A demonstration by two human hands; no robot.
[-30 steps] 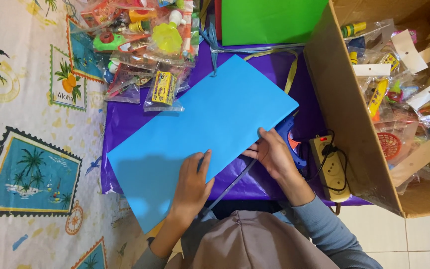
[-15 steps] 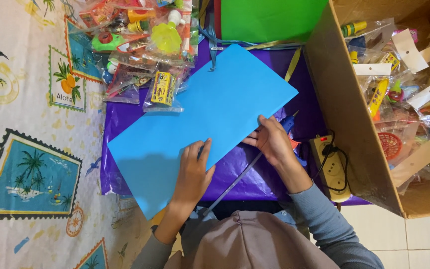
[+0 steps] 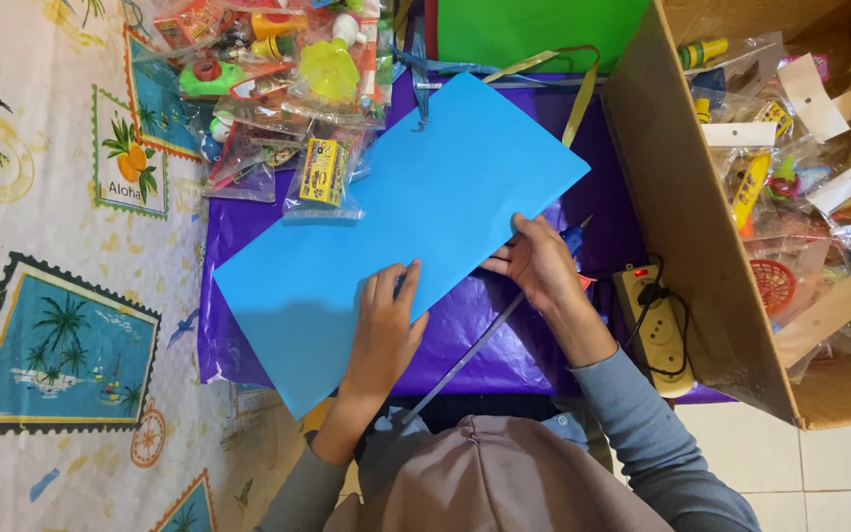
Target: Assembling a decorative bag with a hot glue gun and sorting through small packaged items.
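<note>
The blue sheet lies flat on purple wrap, left hand pressing it with fingers together, right hand apparently pinching its near edge; no fold or cut shows yet

Matt blue paper sheet, glossy purple foil

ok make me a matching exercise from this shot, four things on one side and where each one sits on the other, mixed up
Things:
1. left hand
2. right hand
3. power strip
4. green sheet

Places:
A. top, beyond the blue sheet
B. pressed flat on the blue sheet
C. beside the cardboard box
D. at the blue sheet's near edge

Pairs: 1-B, 2-D, 3-C, 4-A
</note>
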